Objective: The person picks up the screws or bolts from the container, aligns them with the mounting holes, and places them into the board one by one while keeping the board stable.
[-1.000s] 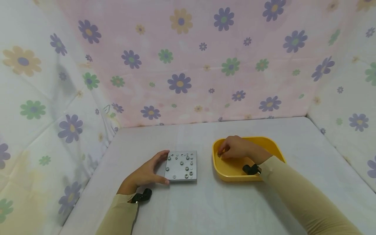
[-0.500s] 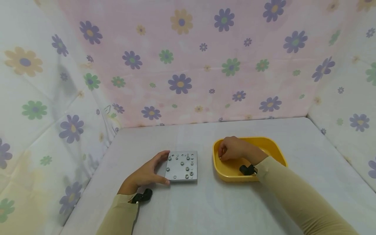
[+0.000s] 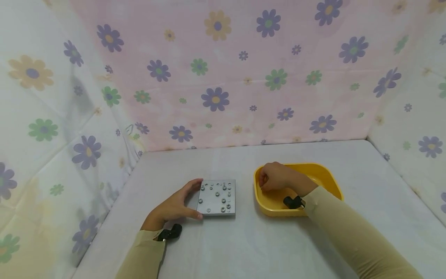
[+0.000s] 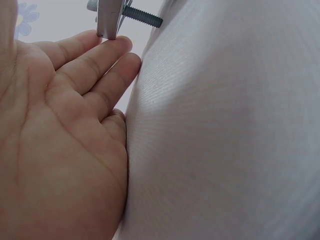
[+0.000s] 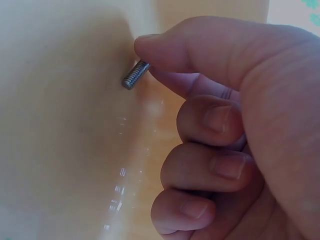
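Observation:
My left hand (image 3: 174, 204) grips a square metal plate (image 3: 210, 199) at its left side, thumb at the front corner and fingertips at the back corner. Several socket-head screws and small holes dot the plate's top. In the left wrist view the plate's edge (image 4: 108, 22) meets the fingertips, and a threaded screw shank (image 4: 143, 16) juts out from its underside. Inside the yellow tray (image 3: 270, 212), my right hand (image 3: 278, 178) pinches a small screw (image 5: 135, 76) between thumb and index finger. Its threaded end shows, the head is hidden, and the other fingers are curled.
The tray stands right of the plate on a white-covered table (image 3: 230, 248), its walls rising round the right hand. Flower-print cloth (image 3: 237, 69) closes off the back and both sides. A black wrist camera (image 3: 170, 232) sits at the left cuff, another at the right cuff.
The right hand has shifted slightly within the tray, and the small screw's visible end has gone from the head view. The left hand and plate keep their place.

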Motion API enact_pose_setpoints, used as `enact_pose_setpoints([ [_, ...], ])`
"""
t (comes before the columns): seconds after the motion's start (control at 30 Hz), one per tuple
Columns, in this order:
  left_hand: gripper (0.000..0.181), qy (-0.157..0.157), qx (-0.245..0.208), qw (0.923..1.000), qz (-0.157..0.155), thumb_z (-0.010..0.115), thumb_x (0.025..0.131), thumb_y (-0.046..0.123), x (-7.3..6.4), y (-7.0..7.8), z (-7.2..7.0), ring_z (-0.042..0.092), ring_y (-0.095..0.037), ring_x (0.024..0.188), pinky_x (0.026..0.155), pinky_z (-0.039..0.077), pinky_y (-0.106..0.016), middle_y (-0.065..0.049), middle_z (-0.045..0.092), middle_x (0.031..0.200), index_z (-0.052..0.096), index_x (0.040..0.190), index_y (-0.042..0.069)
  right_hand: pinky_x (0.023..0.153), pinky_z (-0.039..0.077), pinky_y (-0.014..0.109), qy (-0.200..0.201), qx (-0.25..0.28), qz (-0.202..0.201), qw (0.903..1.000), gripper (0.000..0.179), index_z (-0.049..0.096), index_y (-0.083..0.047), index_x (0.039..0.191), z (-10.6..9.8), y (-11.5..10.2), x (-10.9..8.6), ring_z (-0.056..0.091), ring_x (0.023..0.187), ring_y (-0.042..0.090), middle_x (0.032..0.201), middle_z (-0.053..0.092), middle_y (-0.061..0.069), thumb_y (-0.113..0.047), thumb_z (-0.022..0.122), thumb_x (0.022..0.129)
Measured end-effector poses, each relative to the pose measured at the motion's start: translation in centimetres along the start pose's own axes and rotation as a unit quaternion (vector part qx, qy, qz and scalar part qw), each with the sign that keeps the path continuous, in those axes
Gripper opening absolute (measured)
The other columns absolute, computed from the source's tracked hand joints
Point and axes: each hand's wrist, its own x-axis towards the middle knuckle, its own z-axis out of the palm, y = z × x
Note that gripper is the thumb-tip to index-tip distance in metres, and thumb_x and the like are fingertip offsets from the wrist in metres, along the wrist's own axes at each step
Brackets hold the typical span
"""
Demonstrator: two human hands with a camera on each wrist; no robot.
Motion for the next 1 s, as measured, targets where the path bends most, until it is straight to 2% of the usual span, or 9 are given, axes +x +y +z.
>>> enact_pose_setpoints([
  [0.37, 0.126, 0.0, 0.001, 1.0, -0.001, 0.101, 0.062, 0.032, 0.0, 0.3, 0.2, 0.024, -0.027, 0.158, 0.127, 0.003, -0.063, 0.0, 0.037, 0.166, 0.027, 0.163, 0.024, 0.066, 0.049, 0.03, 0.022, -0.002, -0.013, 0.9997, 0.005, 0.073, -0.024, 0.088, -0.4, -0.3, -0.6, 0.057, 0.075, 0.019, 0.084, 0.064, 0.0, -0.019, 0.075, 0.087],
  [0.53, 0.125, -0.001, 0.001, 1.0, -0.001, 0.1, 0.063, 0.032, 0.1, 0.3, 0.2, 0.025, -0.028, 0.158, 0.127, 0.003, -0.064, 0.0, 0.037, 0.166, 0.027, 0.163, 0.023, 0.062, 0.047, 0.029, 0.047, 0.008, -0.034, 0.9983, 0.005, 0.071, -0.023, 0.091, -0.7, -0.3, -1.0, 0.055, 0.069, 0.017, 0.076, 0.06, 0.001, -0.02, 0.074, 0.088],
  [0.73, 0.126, 0.002, 0.009, 1.0, -0.003, 0.1, 0.062, 0.033, 0.0, 0.4, 0.1, 0.025, -0.028, 0.158, 0.127, 0.004, -0.064, 0.0, 0.037, 0.166, 0.027, 0.163, 0.023, 0.061, 0.044, 0.029, 0.05, 0.013, -0.053, 0.9973, 0.005, 0.072, -0.022, 0.093, -1.3, -0.7, -1.6, 0.052, 0.068, 0.016, 0.074, 0.058, 0.0, -0.02, 0.074, 0.089],
  [1.0, 0.127, 0.002, 0.011, 0.9999, -0.008, 0.101, 0.061, 0.034, -0.2, 0.6, 0.0, 0.024, -0.028, 0.159, 0.127, 0.003, -0.062, 0.0, 0.036, 0.167, 0.027, 0.164, 0.024, 0.059, 0.041, 0.029, 0.066, 0.051, -0.058, 0.9948, 0.004, 0.073, -0.02, 0.095, -2.1, -1.8, -2.8, 0.049, 0.062, 0.016, 0.071, 0.055, 0.0, -0.023, 0.073, 0.093],
])
